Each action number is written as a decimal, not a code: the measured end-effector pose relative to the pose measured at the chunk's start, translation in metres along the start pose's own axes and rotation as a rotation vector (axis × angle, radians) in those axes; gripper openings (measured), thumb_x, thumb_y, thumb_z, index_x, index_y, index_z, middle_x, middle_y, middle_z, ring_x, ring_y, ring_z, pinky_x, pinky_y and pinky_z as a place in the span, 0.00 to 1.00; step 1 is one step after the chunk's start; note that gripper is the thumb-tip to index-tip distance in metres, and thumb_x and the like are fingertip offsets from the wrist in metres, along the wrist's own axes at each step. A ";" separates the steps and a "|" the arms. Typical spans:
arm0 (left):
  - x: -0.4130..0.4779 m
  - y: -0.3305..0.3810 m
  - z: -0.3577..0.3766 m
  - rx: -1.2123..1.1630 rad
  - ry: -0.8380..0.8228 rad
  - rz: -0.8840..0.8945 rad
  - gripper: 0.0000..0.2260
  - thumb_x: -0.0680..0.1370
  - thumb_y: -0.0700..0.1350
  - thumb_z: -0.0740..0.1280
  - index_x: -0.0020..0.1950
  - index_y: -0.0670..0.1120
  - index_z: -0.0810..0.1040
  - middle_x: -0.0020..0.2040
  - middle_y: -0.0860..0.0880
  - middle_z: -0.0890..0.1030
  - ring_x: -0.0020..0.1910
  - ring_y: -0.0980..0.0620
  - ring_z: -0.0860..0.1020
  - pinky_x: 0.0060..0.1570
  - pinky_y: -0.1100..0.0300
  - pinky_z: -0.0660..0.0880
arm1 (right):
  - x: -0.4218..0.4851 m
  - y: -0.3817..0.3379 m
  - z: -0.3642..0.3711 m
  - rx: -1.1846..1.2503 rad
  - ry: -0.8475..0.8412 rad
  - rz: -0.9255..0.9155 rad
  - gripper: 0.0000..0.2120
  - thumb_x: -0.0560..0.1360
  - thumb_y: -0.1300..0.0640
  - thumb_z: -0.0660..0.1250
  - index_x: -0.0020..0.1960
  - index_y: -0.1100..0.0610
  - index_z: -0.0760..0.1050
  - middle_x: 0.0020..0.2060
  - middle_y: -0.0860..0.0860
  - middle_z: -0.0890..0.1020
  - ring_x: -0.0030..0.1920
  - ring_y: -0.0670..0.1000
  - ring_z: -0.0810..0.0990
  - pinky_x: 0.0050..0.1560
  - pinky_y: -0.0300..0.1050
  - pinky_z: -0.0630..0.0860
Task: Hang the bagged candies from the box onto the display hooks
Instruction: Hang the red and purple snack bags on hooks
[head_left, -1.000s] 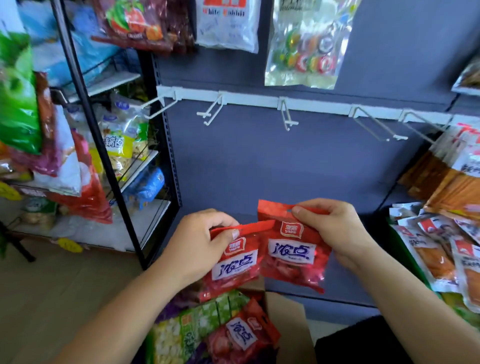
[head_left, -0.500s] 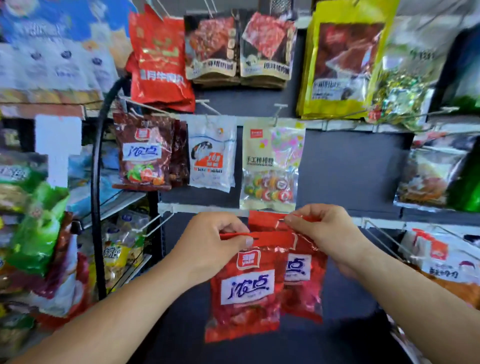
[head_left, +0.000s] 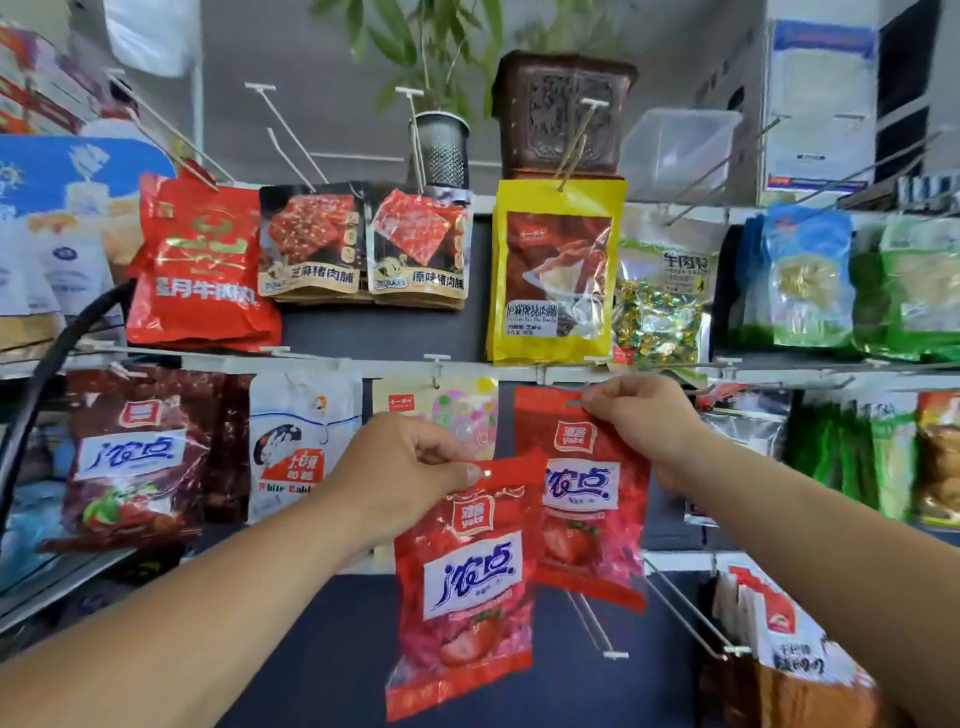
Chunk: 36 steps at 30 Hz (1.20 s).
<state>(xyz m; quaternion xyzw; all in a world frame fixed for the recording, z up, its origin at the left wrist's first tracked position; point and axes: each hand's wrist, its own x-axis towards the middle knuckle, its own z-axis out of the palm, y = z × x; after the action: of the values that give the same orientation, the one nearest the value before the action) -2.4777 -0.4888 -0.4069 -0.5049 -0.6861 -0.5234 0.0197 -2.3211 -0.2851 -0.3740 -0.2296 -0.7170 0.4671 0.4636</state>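
each hand pinched a red bag: right hand lifted its bag toward the rail; next, its hole needed a hook. left hand held a spare.

The left hand covers the top left corner of the front red bag, which overlaps the left edge of the rear red bag. The right hand hides that bag's top right corner. Both forearms run off the bottom edge.
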 end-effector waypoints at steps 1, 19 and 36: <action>0.006 0.005 0.004 -0.007 0.012 0.006 0.01 0.73 0.43 0.78 0.42 0.48 0.88 0.37 0.51 0.87 0.35 0.56 0.85 0.34 0.69 0.78 | 0.005 -0.001 -0.006 -0.010 0.020 -0.020 0.06 0.78 0.61 0.71 0.42 0.59 0.81 0.34 0.57 0.84 0.30 0.52 0.82 0.34 0.47 0.82; 0.090 0.022 0.076 -0.014 0.146 0.152 0.01 0.73 0.45 0.78 0.43 0.49 0.88 0.40 0.54 0.86 0.44 0.56 0.83 0.50 0.59 0.79 | 0.094 0.037 -0.024 -0.208 0.039 -0.020 0.13 0.71 0.55 0.80 0.42 0.64 0.82 0.37 0.58 0.85 0.34 0.53 0.81 0.37 0.49 0.83; 0.147 0.025 0.121 0.096 0.104 0.193 0.06 0.80 0.43 0.69 0.52 0.45 0.86 0.51 0.49 0.86 0.53 0.50 0.82 0.57 0.55 0.78 | 0.088 0.050 -0.047 -0.206 0.131 -0.229 0.16 0.74 0.51 0.77 0.39 0.65 0.81 0.36 0.60 0.86 0.38 0.58 0.86 0.41 0.59 0.85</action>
<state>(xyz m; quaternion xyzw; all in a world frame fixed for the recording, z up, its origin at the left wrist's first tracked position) -2.4710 -0.3026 -0.3623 -0.5395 -0.6564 -0.5112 0.1297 -2.3259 -0.1741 -0.3722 -0.2229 -0.7508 0.3193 0.5336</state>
